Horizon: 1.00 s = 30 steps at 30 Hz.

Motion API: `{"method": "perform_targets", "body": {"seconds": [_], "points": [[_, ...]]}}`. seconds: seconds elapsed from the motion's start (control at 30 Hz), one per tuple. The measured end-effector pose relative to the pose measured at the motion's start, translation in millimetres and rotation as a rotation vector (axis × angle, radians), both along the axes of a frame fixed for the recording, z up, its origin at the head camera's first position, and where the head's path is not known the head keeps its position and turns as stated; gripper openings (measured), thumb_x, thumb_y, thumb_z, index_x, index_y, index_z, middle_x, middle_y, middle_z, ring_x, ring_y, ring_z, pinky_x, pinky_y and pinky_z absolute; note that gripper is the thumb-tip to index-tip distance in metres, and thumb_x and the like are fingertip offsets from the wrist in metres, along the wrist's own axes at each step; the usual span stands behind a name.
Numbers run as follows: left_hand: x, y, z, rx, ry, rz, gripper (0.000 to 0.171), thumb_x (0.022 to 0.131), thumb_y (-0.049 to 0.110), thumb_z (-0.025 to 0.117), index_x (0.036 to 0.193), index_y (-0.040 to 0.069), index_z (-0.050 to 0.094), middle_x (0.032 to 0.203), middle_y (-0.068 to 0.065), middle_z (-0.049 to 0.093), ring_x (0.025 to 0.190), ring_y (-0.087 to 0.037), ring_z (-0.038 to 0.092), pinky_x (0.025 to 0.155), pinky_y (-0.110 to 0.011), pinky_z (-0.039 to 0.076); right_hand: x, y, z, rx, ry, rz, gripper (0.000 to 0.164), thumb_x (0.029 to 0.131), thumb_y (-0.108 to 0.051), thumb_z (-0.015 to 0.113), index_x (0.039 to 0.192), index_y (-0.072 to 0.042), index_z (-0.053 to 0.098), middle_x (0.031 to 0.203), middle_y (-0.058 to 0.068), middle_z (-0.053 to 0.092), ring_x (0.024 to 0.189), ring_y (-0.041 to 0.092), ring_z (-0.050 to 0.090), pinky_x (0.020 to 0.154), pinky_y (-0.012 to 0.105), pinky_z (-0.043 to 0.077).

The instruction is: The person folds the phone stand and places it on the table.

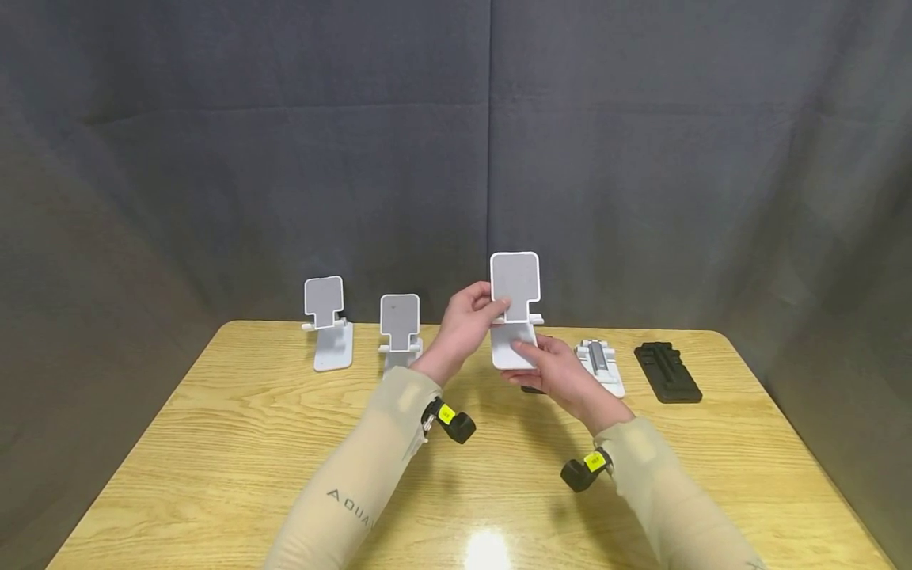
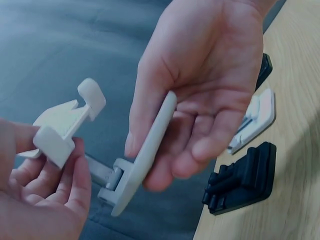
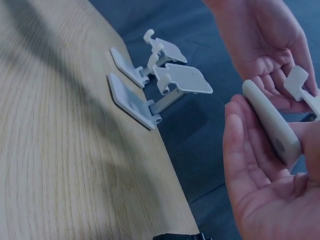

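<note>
**White phone stand (image 1: 516, 277) held up in both hands above the counter (image 1: 249, 435)**

The left hand (image 1: 463, 324) pinches the stand's upper plate at its lower left edge, thumb on the grey pad and fingers behind. The right hand (image 1: 559, 372) is clamped on the flat base, thumb across its upper face and fingers beneath. The stand is unfolded, lifted clear of the wood-grain counter near its back edge.

To the left, two more white stands stand unfolded near that edge: a far-left stand (image 1: 324, 299) and a nearer stand (image 1: 400, 318), partly hidden by the left forearm. Right of the hands lie a folded white stand (image 1: 601, 364) and, beyond it, a folded black stand (image 1: 668, 372). Another black stand (image 2: 242, 177) shows fully in the left wrist view; from the head, the right hand mostly covers it. A dark grey curtain (image 1: 285, 174) hangs behind the counter.
</note>
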State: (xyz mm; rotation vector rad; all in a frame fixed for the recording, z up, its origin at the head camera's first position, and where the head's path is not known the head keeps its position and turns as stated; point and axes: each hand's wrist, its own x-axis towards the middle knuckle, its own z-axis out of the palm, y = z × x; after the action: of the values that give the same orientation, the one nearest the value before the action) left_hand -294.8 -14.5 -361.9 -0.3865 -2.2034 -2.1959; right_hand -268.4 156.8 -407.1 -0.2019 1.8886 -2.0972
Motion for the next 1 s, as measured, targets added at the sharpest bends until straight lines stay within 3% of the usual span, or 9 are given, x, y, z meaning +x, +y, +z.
{"method": "perform_targets", "body": {"seconds": [0.2, 0.37, 0.5, 0.7, 0.83, 1.0], "points": [[-1.1, -6.7, -6.2, -0.077, 0.053, 0.037, 0.029, 0.093, 0.015, 0.075, 0.117, 0.000, 0.066, 0.103, -0.011, 0.074, 0.095, -0.019, 0.067, 0.086, -0.032, 0.051, 2.7, 0.5, -0.8, -0.010, 0.002, 0.018, 0.043, 0.109, -0.011, 0.046, 0.139, 0.018, 0.037, 0.104, 0.017, 0.066, 0.087, 0.021, 0.071, 0.082, 0.030, 0.058], [-3.5, -11.1, -12.1, -0.055, 0.106, 0.101, 0.034, 0.086, 0.014, 0.083, 0.112, 0.001, 0.066, 0.096, -0.008, 0.071, 0.090, -0.020, 0.068, 0.083, -0.031, 0.052, 5.6, 0.6, 0.4, -0.017, 0.013, 0.032, 0.042, 0.108, -0.010, 0.046, 0.138, 0.018, 0.037, 0.105, 0.018, 0.065, 0.088, 0.021, 0.071, 0.083, 0.031, 0.058], [-4.7, -12.1, -14.1, -0.051, 0.142, 0.139, 0.047, 0.083, 0.014, 0.086, 0.121, 0.000, 0.062, 0.103, -0.010, 0.069, 0.094, -0.023, 0.068, 0.086, -0.033, 0.054, 7.2, 0.3, 1.0, -0.007, 0.020, 0.030, 0.042, 0.108, -0.011, 0.047, 0.137, 0.018, 0.038, 0.105, 0.018, 0.065, 0.088, 0.021, 0.071, 0.083, 0.031, 0.058], [-5.9, -15.0, -14.2, -0.079, 0.108, 0.066, 0.053, 0.088, 0.020, 0.082, 0.133, 0.001, 0.062, 0.122, -0.011, 0.069, 0.111, -0.025, 0.066, 0.097, -0.038, 0.051, 9.1, -0.1, 2.0, 0.001, 0.041, 0.045, 0.043, 0.109, -0.011, 0.046, 0.138, 0.019, 0.037, 0.108, 0.020, 0.064, 0.090, 0.021, 0.070, 0.084, 0.032, 0.058], [-6.8, -16.6, -13.7, -0.102, 0.098, 0.001, 0.046, 0.092, 0.024, 0.077, 0.131, 0.003, 0.063, 0.121, -0.010, 0.070, 0.114, -0.023, 0.066, 0.100, -0.039, 0.049, 11.1, -0.5, 3.6, 0.006, 0.053, 0.056, 0.042, 0.109, -0.011, 0.046, 0.137, 0.020, 0.038, 0.107, 0.020, 0.065, 0.091, 0.022, 0.070, 0.084, 0.032, 0.058], [-6.3, -17.2, -12.2, -0.115, 0.112, -0.029, 0.044, 0.094, 0.023, 0.075, 0.131, 0.003, 0.062, 0.120, -0.010, 0.070, 0.111, -0.022, 0.066, 0.098, -0.038, 0.050, 13.5, -1.1, 5.2, 0.021, 0.058, 0.055, 0.042, 0.109, -0.011, 0.047, 0.136, 0.019, 0.039, 0.105, 0.019, 0.066, 0.092, 0.025, 0.070, 0.083, 0.032, 0.058]]}}
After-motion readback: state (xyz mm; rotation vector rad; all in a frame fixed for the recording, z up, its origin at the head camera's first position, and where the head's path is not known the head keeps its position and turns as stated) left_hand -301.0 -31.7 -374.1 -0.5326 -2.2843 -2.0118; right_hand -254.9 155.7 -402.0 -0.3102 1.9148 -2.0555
